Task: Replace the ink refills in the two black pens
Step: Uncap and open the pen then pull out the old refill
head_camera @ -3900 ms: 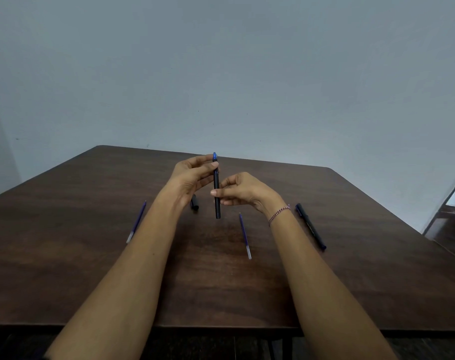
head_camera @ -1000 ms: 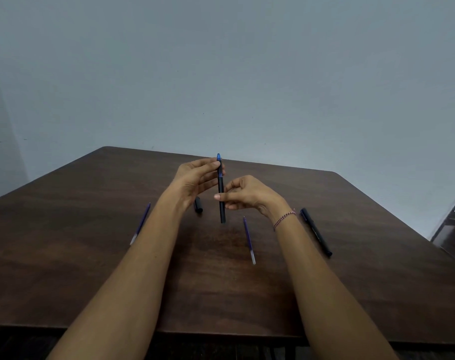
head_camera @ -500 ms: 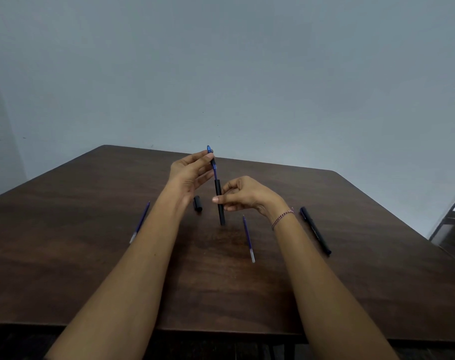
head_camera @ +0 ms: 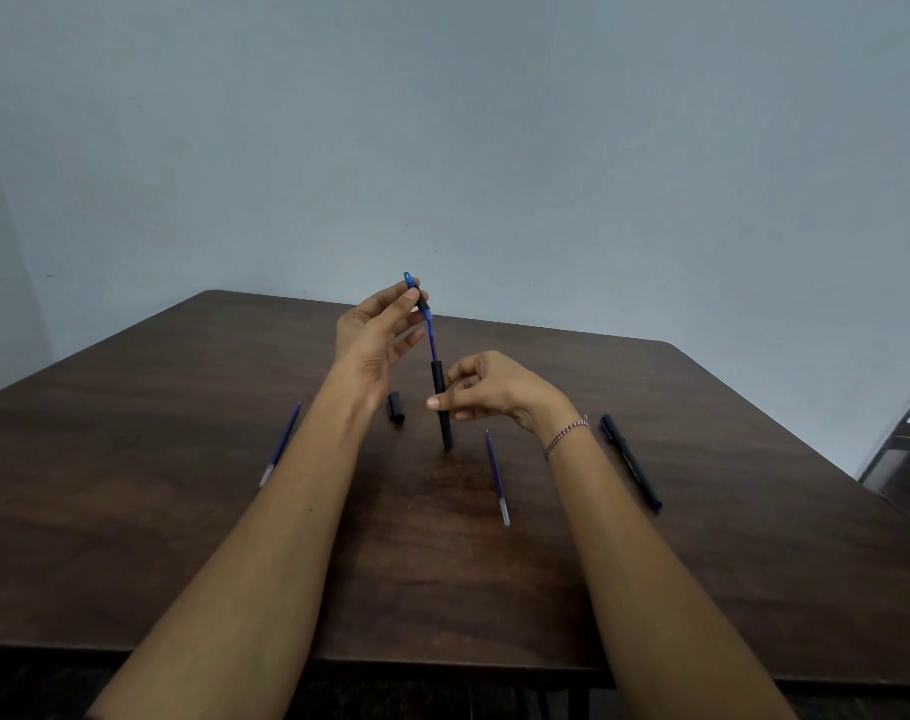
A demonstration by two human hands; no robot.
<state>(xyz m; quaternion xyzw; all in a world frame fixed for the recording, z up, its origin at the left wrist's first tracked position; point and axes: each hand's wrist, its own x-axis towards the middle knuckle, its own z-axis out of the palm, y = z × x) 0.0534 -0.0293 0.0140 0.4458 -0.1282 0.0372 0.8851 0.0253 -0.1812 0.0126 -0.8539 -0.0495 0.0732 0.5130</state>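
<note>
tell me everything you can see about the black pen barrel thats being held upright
The pen barrel is a slim matte black tube, plastic by its look, standing nearly upright, its lower end at or just above the table. The right hand pinches its middle. From its open top a blue refill sticks out, partly withdrawn, its blue-tipped end gripped by the left hand. It bears no cap.

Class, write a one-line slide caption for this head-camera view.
Left hand draws the blue refill from the black pen barrel held by the right hand.
</note>
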